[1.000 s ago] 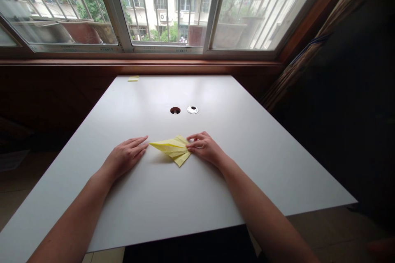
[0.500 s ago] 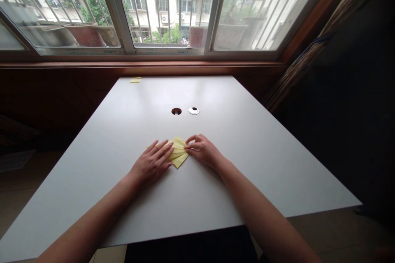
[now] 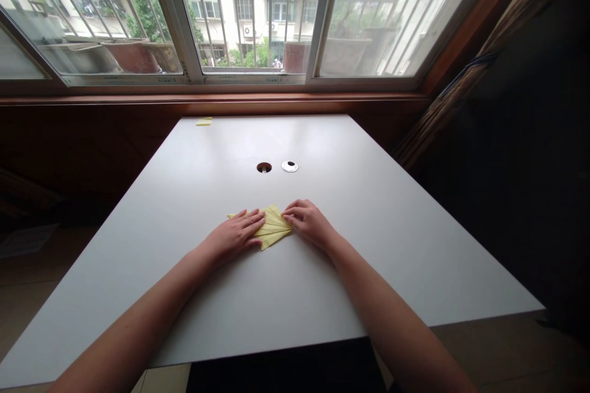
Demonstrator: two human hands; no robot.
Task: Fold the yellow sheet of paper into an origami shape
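A piece of yellow folded paper [image 3: 271, 230] with several crease lines lies on the white table [image 3: 276, 301], between my hands. My left hand [image 3: 237, 233] rests flat over its left part, fingers stretched out and a little apart. A thin yellow point sticks out past the far side of these fingers. On the paper's right edge, the thumb and fingertips of my right hand [image 3: 308, 221] are pinched together. The part under my left palm is hidden.
Farther back, a round hole [image 3: 264, 167] opens in the tabletop beside a round silver cover [image 3: 290, 166]. A small yellow paper piece [image 3: 204, 121] lies at the far left corner. Behind the table are a windowsill [image 3: 230, 99] and barred windows. A curtain [image 3: 461, 86] hangs at right.
The folded paper has shifted slightly right and turned a little, with more of its creased face showing. Both hands moved slightly right with it; my left hand still lies flat.
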